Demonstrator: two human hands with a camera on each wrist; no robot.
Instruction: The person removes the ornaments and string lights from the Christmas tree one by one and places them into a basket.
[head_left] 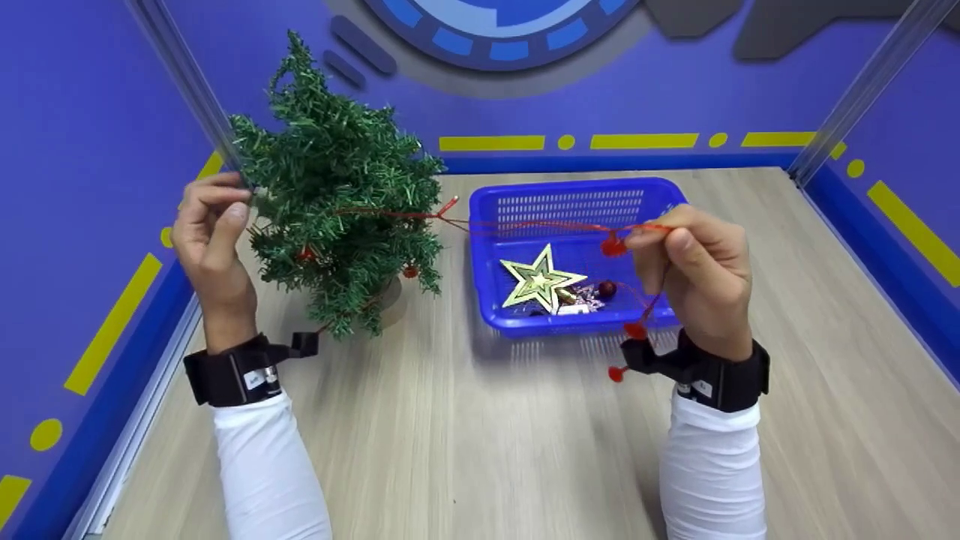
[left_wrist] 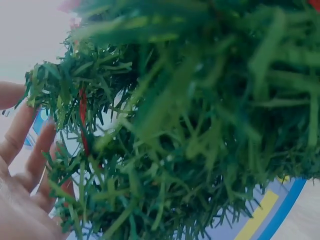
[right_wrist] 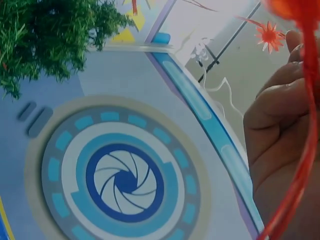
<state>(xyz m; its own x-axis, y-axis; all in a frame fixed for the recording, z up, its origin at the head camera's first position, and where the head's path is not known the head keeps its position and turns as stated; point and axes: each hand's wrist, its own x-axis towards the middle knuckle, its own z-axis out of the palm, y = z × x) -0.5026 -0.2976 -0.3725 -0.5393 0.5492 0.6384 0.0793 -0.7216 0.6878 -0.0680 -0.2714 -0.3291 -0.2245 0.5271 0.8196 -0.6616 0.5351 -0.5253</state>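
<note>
A small artificial Christmas tree [head_left: 337,172] stands at the left of the table. Thin red cord, a garland [head_left: 547,223] with red flower-like pieces, runs from its branches to my right hand [head_left: 705,262]. Thumb and fingers of that hand pinch the cord, and a loose end dangles below with red pieces [head_left: 635,330]. At the tree's left side is my left hand [head_left: 214,232], its fingers loosely extended against the outer branches. In the left wrist view a stretch of red cord [left_wrist: 83,120] passes through the greenery near those fingers, which the branches partly hide.
Behind the cord sits a blue plastic basket [head_left: 525,324]. It contains a gold star [head_left: 536,281], a dark red ball [head_left: 607,289] and small shiny bits. Blue panels [head_left: 750,97] with yellow dashes enclose the wooden table [head_left: 465,435] at the back and sides.
</note>
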